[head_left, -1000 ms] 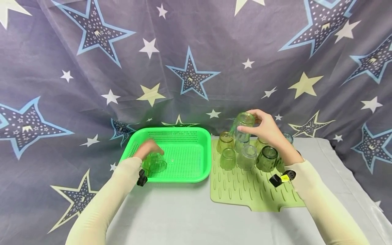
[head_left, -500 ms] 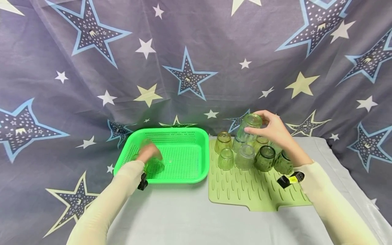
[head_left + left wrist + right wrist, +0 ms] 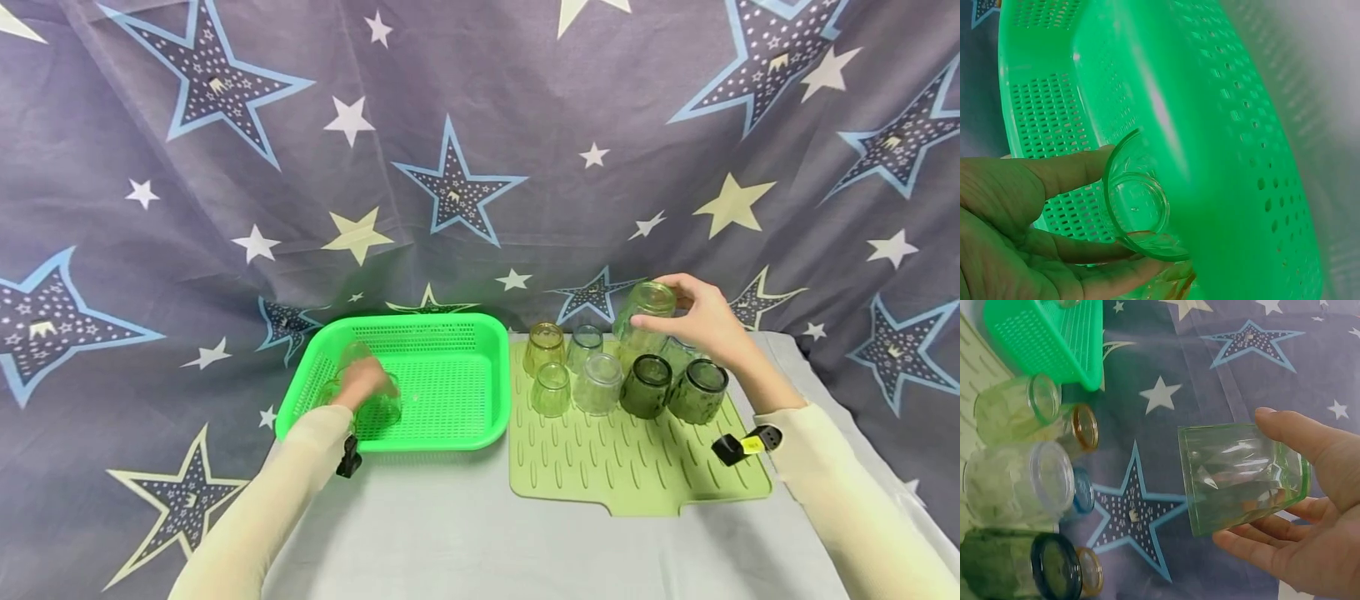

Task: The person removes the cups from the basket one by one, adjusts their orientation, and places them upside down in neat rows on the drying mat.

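Observation:
My right hand holds a pale green glass tumbler by its base end, thumb on one side and fingers on the other. The tumbler is upside down, above the back row of glasses on the green drying mat. At the left, my left hand reaches into the green plastic basket. In the left wrist view its thumb and fingers grip a clear glass near the rim; the basket wall hides part of that glass. An amber-tinted glass shows just beneath the fingers.
Several upturned glasses stand in two rows on the mat, among them a yellow glass, a clear glass and a dark green glass. A star-patterned curtain hangs right behind the white-covered table.
My right hand has carried the tumbler rightward over the back row, uncovering the small blue glass. My left hand stays in the basket's left end, shifting slightly and blurred.

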A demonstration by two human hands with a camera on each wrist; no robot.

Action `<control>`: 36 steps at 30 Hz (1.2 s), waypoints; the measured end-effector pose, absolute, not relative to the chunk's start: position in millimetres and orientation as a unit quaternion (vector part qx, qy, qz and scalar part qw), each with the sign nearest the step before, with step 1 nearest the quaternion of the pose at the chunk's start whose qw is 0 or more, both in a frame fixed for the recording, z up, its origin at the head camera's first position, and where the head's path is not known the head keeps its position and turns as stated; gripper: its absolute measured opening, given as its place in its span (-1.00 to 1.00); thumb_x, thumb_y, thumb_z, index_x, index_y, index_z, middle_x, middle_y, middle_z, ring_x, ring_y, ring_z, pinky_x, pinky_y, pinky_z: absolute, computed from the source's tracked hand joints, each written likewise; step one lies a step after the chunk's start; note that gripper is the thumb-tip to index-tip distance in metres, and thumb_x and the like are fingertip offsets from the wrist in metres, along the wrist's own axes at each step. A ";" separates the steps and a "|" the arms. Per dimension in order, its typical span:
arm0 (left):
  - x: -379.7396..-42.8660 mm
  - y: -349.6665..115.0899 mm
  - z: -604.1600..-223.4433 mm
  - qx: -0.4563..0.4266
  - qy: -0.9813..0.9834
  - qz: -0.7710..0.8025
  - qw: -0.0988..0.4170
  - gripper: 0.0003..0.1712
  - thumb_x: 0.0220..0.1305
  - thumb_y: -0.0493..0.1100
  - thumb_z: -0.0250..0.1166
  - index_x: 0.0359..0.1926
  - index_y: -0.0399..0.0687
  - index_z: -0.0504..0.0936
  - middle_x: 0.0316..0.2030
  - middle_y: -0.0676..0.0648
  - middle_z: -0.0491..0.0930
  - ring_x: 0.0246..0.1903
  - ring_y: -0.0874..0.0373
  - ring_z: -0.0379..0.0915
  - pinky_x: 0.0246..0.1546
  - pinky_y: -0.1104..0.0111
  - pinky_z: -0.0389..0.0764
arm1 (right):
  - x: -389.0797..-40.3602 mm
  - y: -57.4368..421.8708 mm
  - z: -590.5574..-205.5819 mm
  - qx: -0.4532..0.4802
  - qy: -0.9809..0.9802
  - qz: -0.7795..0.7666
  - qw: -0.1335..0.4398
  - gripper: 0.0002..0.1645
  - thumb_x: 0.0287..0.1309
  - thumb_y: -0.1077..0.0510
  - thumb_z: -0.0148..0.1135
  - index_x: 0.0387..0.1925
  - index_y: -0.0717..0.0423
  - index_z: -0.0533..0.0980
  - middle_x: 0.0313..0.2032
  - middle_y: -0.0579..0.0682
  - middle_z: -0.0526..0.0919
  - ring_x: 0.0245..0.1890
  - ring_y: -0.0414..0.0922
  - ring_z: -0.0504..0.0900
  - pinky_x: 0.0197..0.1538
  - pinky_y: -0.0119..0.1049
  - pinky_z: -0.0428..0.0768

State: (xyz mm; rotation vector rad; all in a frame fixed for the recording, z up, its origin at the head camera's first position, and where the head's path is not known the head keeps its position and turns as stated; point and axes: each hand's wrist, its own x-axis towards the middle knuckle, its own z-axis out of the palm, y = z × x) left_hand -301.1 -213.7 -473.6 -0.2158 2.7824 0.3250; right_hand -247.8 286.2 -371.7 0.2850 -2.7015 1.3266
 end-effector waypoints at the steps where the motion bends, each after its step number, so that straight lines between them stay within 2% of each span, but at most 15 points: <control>1: -301.1 -213.9 -474.3 -0.078 0.977 0.114 0.163 -0.43 0.08 -0.01 0.55 -0.08 -0.40 0.63 -0.01 -0.41 0.63 -0.09 -0.22 0.60 -0.04 0.04 0.68 | -247.5 289.3 -372.3 0.092 -0.894 0.435 0.059 -0.25 0.13 -0.05 0.52 0.27 0.13 0.47 0.06 0.13 0.63 -0.17 -0.39 0.59 -0.17 -0.46 0.57; 8: -301.5 -221.3 -484.9 -0.086 0.977 0.135 0.140 -0.36 -0.02 0.03 0.62 -0.11 -0.38 0.60 -0.13 -0.35 0.66 -0.23 -0.13 0.59 -0.16 0.07 0.69 | -240.7 307.7 -378.6 0.073 -0.902 0.421 0.060 -0.22 0.13 -0.04 0.53 0.30 0.18 0.46 0.08 0.19 0.61 -0.19 -0.43 0.55 -0.22 -0.47 0.59; 14: -298.8 -226.5 -490.2 -0.080 0.977 0.152 0.124 -0.37 -0.10 0.04 0.66 -0.21 -0.34 0.58 -0.16 -0.36 0.65 -0.22 -0.18 0.60 -0.16 0.03 0.67 | -236.4 321.0 -383.5 0.059 -0.913 0.401 0.050 -0.20 0.13 -0.09 0.52 0.29 0.20 0.45 0.06 0.18 0.60 -0.19 -0.34 0.54 -0.23 -0.44 0.57; 17: -298.9 -225.1 -489.8 -0.083 0.977 0.149 0.130 -0.39 -0.09 0.04 0.66 -0.24 -0.30 0.57 -0.17 -0.35 0.64 -0.24 -0.15 0.58 -0.19 0.06 0.67 | -235.5 328.8 -386.4 0.058 -0.918 0.389 0.050 -0.21 0.14 -0.10 0.51 0.29 0.18 0.45 0.08 0.17 0.60 -0.20 -0.38 0.53 -0.22 -0.46 0.55; 26: -303.9 -220.9 -481.7 -0.086 0.974 0.153 0.143 -0.32 -0.08 0.01 0.66 -0.09 -0.36 0.59 -0.13 -0.36 0.63 -0.21 -0.18 0.57 -0.13 0.04 0.66 | -232.9 340.5 -389.2 0.057 -0.920 0.387 0.038 -0.21 0.17 -0.08 0.49 0.30 0.22 0.42 0.13 0.18 0.55 -0.18 -0.43 0.48 -0.20 -0.51 0.52; 29: -305.0 -221.8 -478.6 -0.086 0.973 0.159 0.140 -0.28 -0.09 0.01 0.67 -0.06 -0.39 0.58 -0.10 -0.38 0.63 -0.17 -0.20 0.57 -0.10 0.03 0.67 | -234.4 341.7 -389.8 0.060 -0.919 0.390 0.030 -0.21 0.18 -0.07 0.48 0.30 0.24 0.41 0.14 0.20 0.54 -0.13 -0.32 0.53 -0.20 -0.50 0.53; 32: -304.8 -223.8 -478.0 -0.086 0.973 0.162 0.138 -0.22 -0.09 0.03 0.67 0.00 -0.41 0.56 -0.05 -0.40 0.61 -0.12 -0.23 0.58 -0.06 0.01 0.67 | -236.1 343.7 -391.2 0.063 -0.921 0.384 0.009 -0.16 0.19 -0.08 0.47 0.33 0.27 0.37 0.20 0.27 0.50 0.03 -0.06 0.55 -0.12 -0.46 0.52; 36: -304.2 -226.2 -479.0 -0.084 0.974 0.163 0.136 -0.14 -0.08 0.06 0.66 0.07 -0.45 0.52 -0.01 -0.43 0.60 -0.08 -0.26 0.57 -0.01 -0.01 0.66 | -235.4 348.9 -395.2 0.068 -0.926 0.371 -0.025 -0.11 0.19 -0.08 0.47 0.36 0.32 0.31 0.30 0.38 0.39 0.20 0.25 0.44 0.05 -0.14 0.55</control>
